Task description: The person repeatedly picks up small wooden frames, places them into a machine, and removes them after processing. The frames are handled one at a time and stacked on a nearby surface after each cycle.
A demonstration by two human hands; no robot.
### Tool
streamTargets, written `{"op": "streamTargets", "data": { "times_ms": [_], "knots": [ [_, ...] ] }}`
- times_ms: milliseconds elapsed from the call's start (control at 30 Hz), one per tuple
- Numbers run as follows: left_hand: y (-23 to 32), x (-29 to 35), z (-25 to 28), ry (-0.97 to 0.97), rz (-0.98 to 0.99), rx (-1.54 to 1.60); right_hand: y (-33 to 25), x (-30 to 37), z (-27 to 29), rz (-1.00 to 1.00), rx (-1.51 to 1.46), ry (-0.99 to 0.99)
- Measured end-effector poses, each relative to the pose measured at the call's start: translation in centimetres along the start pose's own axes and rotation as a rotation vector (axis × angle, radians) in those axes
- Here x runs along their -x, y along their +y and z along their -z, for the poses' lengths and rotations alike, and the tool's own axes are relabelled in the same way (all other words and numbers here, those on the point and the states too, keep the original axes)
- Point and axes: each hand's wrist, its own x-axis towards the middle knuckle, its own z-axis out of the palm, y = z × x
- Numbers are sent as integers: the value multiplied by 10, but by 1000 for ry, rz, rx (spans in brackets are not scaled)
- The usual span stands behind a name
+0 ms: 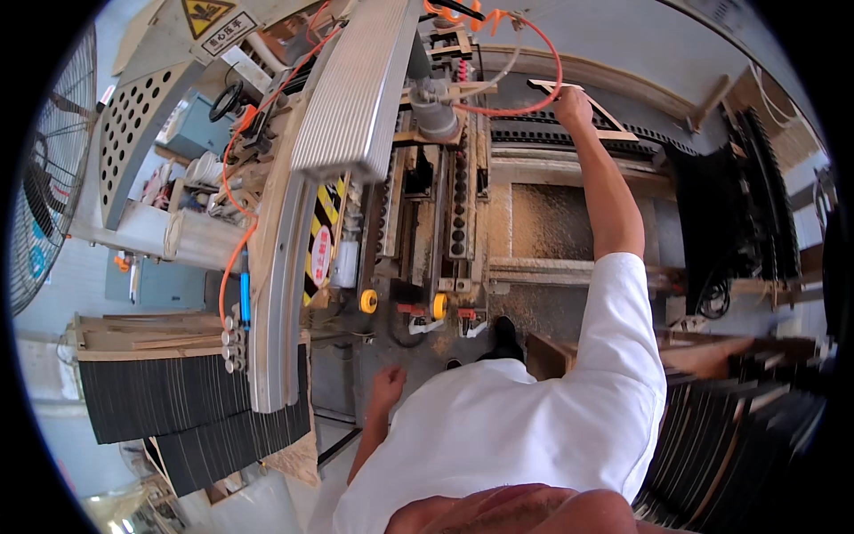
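- Your right hand point(575, 107): fingers closed on one pale frame point(617, 136), far right, at the black toothed rails point(543, 138); an edge grip, probably for steadying.
- Your left hand point(387, 389): near left, fingers curled, contents and gap you cannot tell; presumably held clear of the machine point(356, 98).
- Count: two hands, one held frame, two yellow rollers point(368, 301).

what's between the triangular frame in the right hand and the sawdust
In the head view, part of a black slotted strip and a pale rail lie between the frame and sawdust, the right forearm crossing both.
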Motion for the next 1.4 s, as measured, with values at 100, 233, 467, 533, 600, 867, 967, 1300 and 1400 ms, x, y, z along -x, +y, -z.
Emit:
{"op": "streamTargets", "data": {
  "times_ms": [100, 233, 467, 533, 600, 867, 967, 1300, 1400],
  "knots": [
    [7, 18, -15, 52, 110, 13, 4, -63, -37, 51, -3, 19],
    [-47, 52, -52, 132, 120, -85, -15, -110, -85, 148, -107, 57],
    [5, 53, -66, 105, 343, 78, -44, -172, -137, 168, -158, 20],
    [16, 50, -67, 115, 282, 54, -67, -173, -150, 204, -123, -41],
    [29, 42, -66, 36, 335, 22, -74, -171, -152, 266, -82, -77],
    [76, 21, -61, 118, 352, 222, -70, -168, -148, 255, -149, -11],
    [95, 27, -36, 69, 208, 57, -49, -155, -122, 133, -130, -146],
    [373, -71, 29, -23, -309, 476, 62, -51, -47, 123, -126, -214],
    [382, -191, 18, -36, -251, 799, 79, -8, -13, 230, -225, -240]
  ]
}}
